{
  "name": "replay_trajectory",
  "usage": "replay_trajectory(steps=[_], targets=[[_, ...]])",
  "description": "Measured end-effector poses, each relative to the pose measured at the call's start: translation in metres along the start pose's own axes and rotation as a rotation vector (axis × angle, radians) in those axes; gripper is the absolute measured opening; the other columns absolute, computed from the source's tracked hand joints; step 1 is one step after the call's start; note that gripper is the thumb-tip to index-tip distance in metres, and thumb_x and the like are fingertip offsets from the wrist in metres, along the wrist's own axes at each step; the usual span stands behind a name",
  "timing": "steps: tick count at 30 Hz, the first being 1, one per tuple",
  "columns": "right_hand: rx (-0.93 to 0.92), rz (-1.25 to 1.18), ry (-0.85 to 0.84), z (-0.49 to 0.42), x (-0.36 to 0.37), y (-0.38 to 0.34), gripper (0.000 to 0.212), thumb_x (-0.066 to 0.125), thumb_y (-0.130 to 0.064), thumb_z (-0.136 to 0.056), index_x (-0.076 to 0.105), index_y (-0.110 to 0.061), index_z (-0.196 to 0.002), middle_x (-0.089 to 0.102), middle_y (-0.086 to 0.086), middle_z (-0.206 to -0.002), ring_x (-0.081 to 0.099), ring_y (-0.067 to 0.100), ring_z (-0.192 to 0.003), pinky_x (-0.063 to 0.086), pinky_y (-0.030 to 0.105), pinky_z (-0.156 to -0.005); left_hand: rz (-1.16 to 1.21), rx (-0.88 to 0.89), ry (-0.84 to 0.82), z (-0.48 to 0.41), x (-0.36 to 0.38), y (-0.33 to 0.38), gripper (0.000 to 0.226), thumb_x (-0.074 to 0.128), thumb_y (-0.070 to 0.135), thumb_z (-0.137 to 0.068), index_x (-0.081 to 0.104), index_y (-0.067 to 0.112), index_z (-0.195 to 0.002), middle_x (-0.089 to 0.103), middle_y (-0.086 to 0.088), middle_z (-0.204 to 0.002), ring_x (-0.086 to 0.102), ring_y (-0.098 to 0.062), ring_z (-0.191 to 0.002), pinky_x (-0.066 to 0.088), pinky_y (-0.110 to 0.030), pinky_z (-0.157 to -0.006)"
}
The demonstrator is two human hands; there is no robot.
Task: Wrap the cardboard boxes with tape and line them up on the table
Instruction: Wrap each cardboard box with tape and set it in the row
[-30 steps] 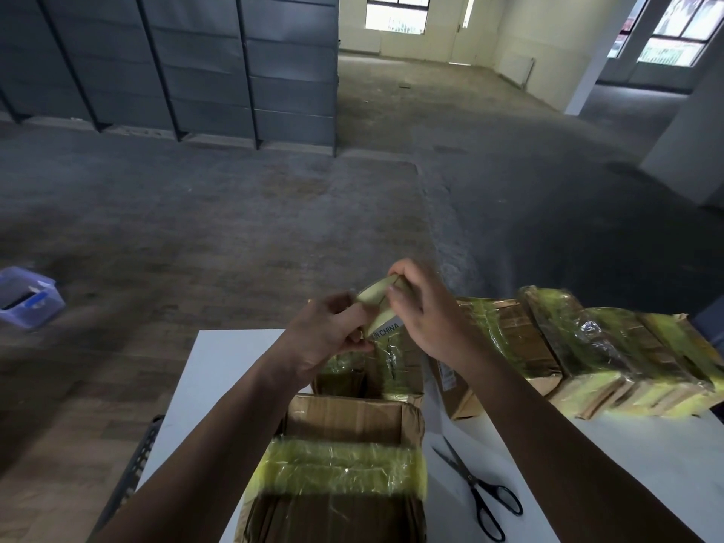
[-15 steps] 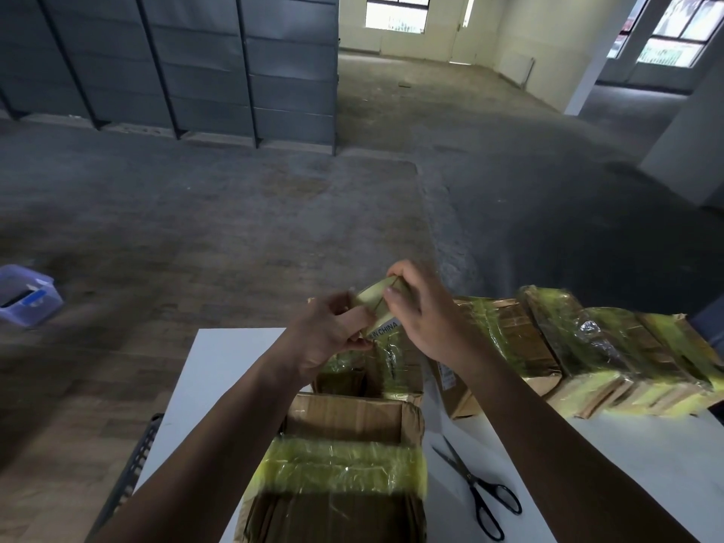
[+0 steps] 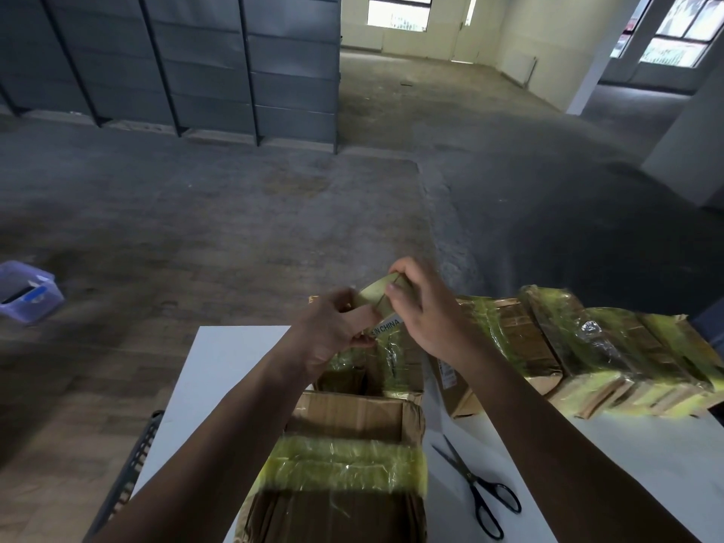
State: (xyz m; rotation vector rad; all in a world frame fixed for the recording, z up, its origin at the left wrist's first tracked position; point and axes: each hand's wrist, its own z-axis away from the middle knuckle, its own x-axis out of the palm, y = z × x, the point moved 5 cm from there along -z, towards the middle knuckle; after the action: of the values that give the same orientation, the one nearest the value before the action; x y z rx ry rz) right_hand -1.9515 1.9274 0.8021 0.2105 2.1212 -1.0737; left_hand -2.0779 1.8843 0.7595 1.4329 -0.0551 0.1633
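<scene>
left hand (image 3: pixel 333 331), right hand (image 3: pixel 428 312) around tape (image 3: pixel 373 296)

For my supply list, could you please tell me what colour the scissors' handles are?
The scissors have black handles; the head view, the only one, shows them clearly.

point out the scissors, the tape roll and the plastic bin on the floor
scissors (image 3: pixel 473 482): head view, on the pivot where the blades cross
tape roll (image 3: pixel 373 296): head view, on its yellowish outer face
plastic bin (image 3: pixel 33 310): head view, on its front wall
</scene>
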Motion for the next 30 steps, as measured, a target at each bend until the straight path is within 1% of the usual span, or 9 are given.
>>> replay_trajectory(steps=[3, 5, 8, 13, 15, 19, 23, 26, 30], targets=[[0.012, 0.008, -0.002, -0.0006, 0.001, 0.0028, 0.012, 0.052, -0.016, -0.097, 0.053, -0.006, -0.103, 0.048, 0.007, -0.097, 0.045, 0.016, -0.087, 0.034, 0.021, -0.072, -0.013, 0.009, -0.033, 0.0, -0.0011, -0.0017, 0.004, 0.063, 0.002, -0.087, 0.062, 0.006, -0.087, 0.054, -0.003, -0.077, 0.061, -0.001, -0.06, 0.055, -0.025, -0.068], [0.034, -0.015, -0.002, -0.0009, 0.0012, 0.0054, 0.009, 0.05, -0.017, -0.098, 0.052, -0.009, -0.102, 0.047, 0.005, -0.096, 0.044, 0.013, -0.084, 0.033, 0.015, -0.069, -0.021, 0.011, -0.054, 0.0001, -0.0012, -0.0035, 0.005, 0.062, 0.002, -0.088, 0.063, 0.006, -0.091, 0.057, -0.006, -0.083, 0.063, -0.002, -0.064, 0.055, -0.025, -0.07], [0.047, -0.026, 0.006, -0.0018, 0.0012, 0.0077, 0.003, 0.049, -0.019, -0.099, 0.048, -0.016, -0.099, 0.046, 0.004, -0.096, 0.043, 0.008, -0.081, 0.032, 0.009, -0.067, -0.004, 0.022, -0.038, -0.0003, -0.0016, -0.004, 0.004, 0.066, 0.006, -0.087, 0.063, 0.006, -0.09, 0.056, -0.007, -0.083, 0.062, -0.005, -0.064, 0.055, -0.026, -0.069], [0.044, -0.015, 0.001, -0.0017, 0.0031, 0.0087, 0.005, 0.049, -0.02, -0.098, 0.05, -0.014, -0.1, 0.047, 0.004, -0.096, 0.045, 0.013, -0.083, 0.033, 0.014, -0.068, -0.036, -0.009, 0.0, -0.0013, -0.0003, -0.0037, 0.015, 0.071, 0.009, -0.084, 0.061, 0.004, -0.093, 0.06, -0.015, -0.094, 0.062, -0.016, -0.075, 0.054, -0.028, -0.073], [0.042, -0.01, 0.002, -0.0022, 0.0032, 0.0086, 0.007, 0.049, -0.019, -0.098, 0.051, -0.012, -0.101, 0.048, 0.005, -0.097, 0.045, 0.013, -0.084, 0.032, 0.012, -0.068, -0.045, -0.012, 0.008, -0.0011, 0.0005, -0.0029, 0.012, 0.068, 0.006, -0.085, 0.06, 0.004, -0.094, 0.058, -0.016, -0.095, 0.061, -0.014, -0.074, 0.055, -0.026, -0.071], [0.054, -0.029, 0.005, -0.002, 0.0018, 0.0095, 0.002, 0.049, -0.019, -0.099, 0.048, -0.016, -0.099, 0.046, 0.002, -0.095, 0.043, 0.011, -0.083, 0.031, 0.01, -0.067, -0.05, -0.002, -0.007, -0.0006, 0.0019, -0.0016, 0.007, 0.064, 0.003, -0.086, 0.061, 0.004, -0.092, 0.056, -0.009, -0.085, 0.061, -0.002, -0.061, 0.055, -0.023, -0.067], [0.046, -0.012, 0.022, -0.002, 0.0004, 0.0087, 0.009, 0.049, -0.019, -0.098, 0.052, -0.011, -0.102, 0.047, 0.002, -0.096, 0.044, 0.012, -0.085, 0.033, 0.014, -0.069, -0.02, 0.007, -0.016, 0.0, 0.0022, -0.001, 0.006, 0.064, 0.005, -0.087, 0.061, 0.006, -0.093, 0.057, -0.008, -0.085, 0.063, -0.006, -0.068, 0.057, -0.026, -0.072], [0.028, 0.013, 0.023, -0.0027, 0.0014, 0.0071, 0.01, 0.05, -0.019, -0.098, 0.052, -0.01, -0.102, 0.046, 0.001, -0.097, 0.043, 0.012, -0.087, 0.033, 0.015, -0.072, -0.027, -0.012, -0.024, -0.0006, 0.0021, -0.0019, 0.016, 0.069, 0.01, -0.085, 0.06, 0.005, -0.098, 0.06, -0.014, -0.099, 0.063, -0.017, -0.085, 0.057, -0.031, -0.08], [0.027, 0.018, 0.023, -0.0026, 0.003, 0.0076, 0.012, 0.051, -0.017, -0.098, 0.053, -0.007, -0.104, 0.045, 0.001, -0.097, 0.042, 0.011, -0.086, 0.031, 0.012, -0.07, -0.049, -0.021, -0.004, 0.0002, 0.0017, -0.0014, 0.014, 0.069, 0.008, -0.085, 0.06, 0.006, -0.096, 0.06, -0.014, -0.1, 0.061, -0.019, -0.084, 0.056, -0.031, -0.079]])
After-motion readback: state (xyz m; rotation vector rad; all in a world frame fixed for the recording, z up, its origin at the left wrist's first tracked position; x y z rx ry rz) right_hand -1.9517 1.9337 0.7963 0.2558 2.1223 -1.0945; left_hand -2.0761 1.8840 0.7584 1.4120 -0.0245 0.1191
